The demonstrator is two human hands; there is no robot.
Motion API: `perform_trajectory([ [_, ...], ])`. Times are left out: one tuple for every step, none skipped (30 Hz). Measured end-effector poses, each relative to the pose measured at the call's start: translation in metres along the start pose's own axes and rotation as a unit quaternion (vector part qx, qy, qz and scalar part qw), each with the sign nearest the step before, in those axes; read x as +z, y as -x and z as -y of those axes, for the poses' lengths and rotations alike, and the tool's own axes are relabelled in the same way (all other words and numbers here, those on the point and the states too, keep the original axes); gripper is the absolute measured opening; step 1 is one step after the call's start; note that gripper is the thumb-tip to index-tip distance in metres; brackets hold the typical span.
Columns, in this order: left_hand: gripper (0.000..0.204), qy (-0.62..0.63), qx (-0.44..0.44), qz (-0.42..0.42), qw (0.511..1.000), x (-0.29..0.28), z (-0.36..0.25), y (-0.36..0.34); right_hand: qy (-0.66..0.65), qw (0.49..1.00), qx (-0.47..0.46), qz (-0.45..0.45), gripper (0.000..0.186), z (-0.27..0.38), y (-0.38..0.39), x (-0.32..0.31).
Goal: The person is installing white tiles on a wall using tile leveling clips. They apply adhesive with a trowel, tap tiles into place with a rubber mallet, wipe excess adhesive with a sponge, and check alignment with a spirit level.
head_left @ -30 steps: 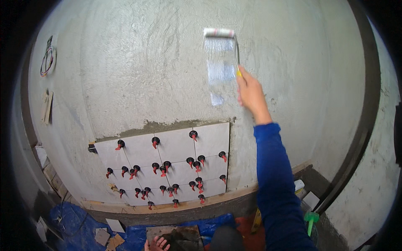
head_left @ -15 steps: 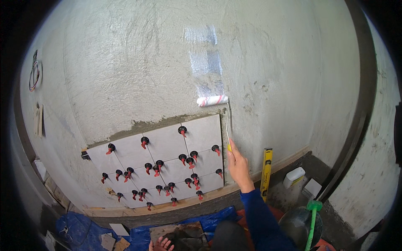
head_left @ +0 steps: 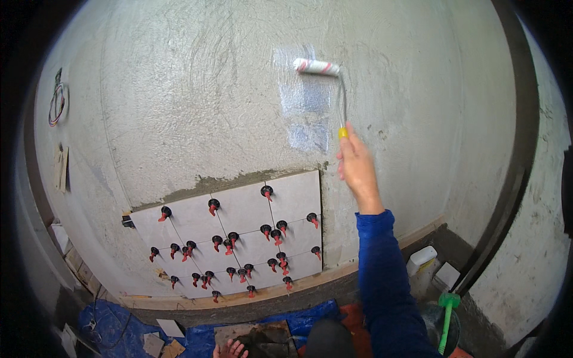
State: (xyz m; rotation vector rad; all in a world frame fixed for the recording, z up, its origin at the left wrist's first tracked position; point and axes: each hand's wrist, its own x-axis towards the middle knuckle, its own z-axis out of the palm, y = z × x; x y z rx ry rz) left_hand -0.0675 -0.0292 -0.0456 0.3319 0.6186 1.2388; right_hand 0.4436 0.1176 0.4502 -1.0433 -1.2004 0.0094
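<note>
My right hand point(head_left: 359, 173) grips the handle of a paint roller, its wire frame rising from a yellow collar. The white, red-striped roller sleeve point(head_left: 317, 67) is against or very close to the grey plastered wall point(head_left: 197, 101). A shiny bluish-white wet patch point(head_left: 304, 98) shows under and below the sleeve. At the lower edge my left hand point(head_left: 230, 349) is partly in view, fingers apart and holding nothing, near my knee. Below the roller, pale tiles point(head_left: 245, 206) are set on the wall, with several red-and-black levelling clips point(head_left: 267, 192) along their joints.
A wooden batten point(head_left: 325, 274) runs beneath the tiles. At lower right are a white plastic container point(head_left: 421, 258), a bucket point(head_left: 455, 328) and a green-handled brush point(head_left: 449, 300). Blue sheeting point(head_left: 203, 334) and tile offcuts point(head_left: 171, 327) cover the floor. Coiled wires point(head_left: 57, 104) hang at left.
My right hand has moved up the wall with the roller, from just above the tiles to the top of the wet patch. My forearm now covers the yellow spirit level. The left hand stays low.
</note>
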Motion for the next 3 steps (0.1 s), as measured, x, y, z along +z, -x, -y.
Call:
perform_trajectory([
  [0.059,-0.002,0.004,0.002,1.0,-0.001,0.0,0.0,-0.028,0.999,0.023,-0.008,0.05,0.004,0.004,-0.003],
  [0.06,-0.004,0.007,0.003,1.0,-0.003,0.0,0.0,-0.066,0.998,0.013,-0.012,0.051,0.006,0.012,-0.01],
  [0.061,-0.004,0.011,0.004,1.0,-0.004,0.002,-0.001,-0.102,0.995,0.006,-0.018,0.053,0.006,0.027,-0.019],
])
